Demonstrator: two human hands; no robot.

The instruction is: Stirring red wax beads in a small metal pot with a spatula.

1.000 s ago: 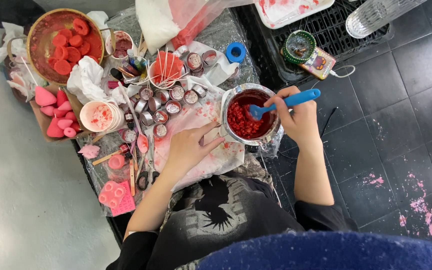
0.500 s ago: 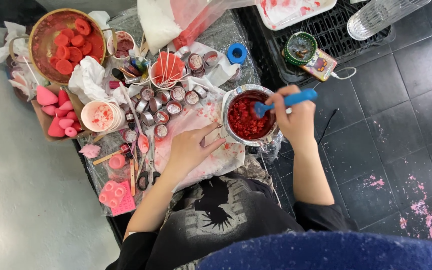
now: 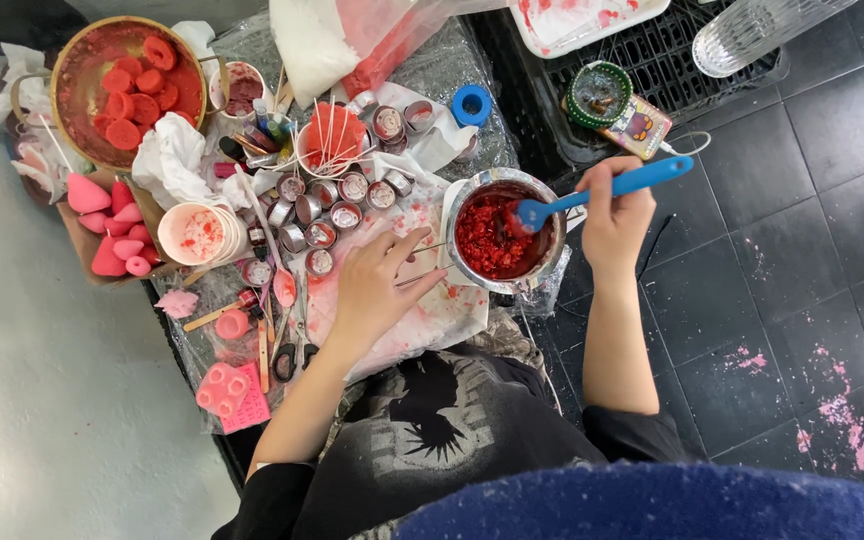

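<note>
**Stirring red wax in the metal pot**

The right hand (image 3: 614, 222) is closed around the handle of a blue spatula (image 3: 592, 195), whose blade dips into the chunky red wax (image 3: 492, 238) inside a small metal pot (image 3: 550, 262). The pot stands at the edge of a stained white cloth (image 3: 422, 310), just beside the dark tiled floor (image 3: 802, 250). The left hand (image 3: 377, 285) lies on the cloth with fingers spread and loosely extended toward the pot's thin wire handle (image 3: 430, 268); whether the fingertips actually grip that wire is hard to tell, and the hand holds nothing else.

To stir well here, the pot wants steadying: it sits near the cloth's edge, so a firm hold on the wire handle would likely keep it from sliding or tipping. The wax looks lumpy, so the spatula should probably scrape along the wall and bottom, folding lumps into the middle rather than whipping, which could fling red flecks onto the cloth.

Left of the pot, a cluster of small round tins (image 3: 337, 205) stands close together. Further left are a paper cup (image 3: 197, 233), pink cone-shaped pieces (image 3: 112, 225), and a large bowl (image 3: 72, 95) with red discs (image 3: 137, 95).
</note>
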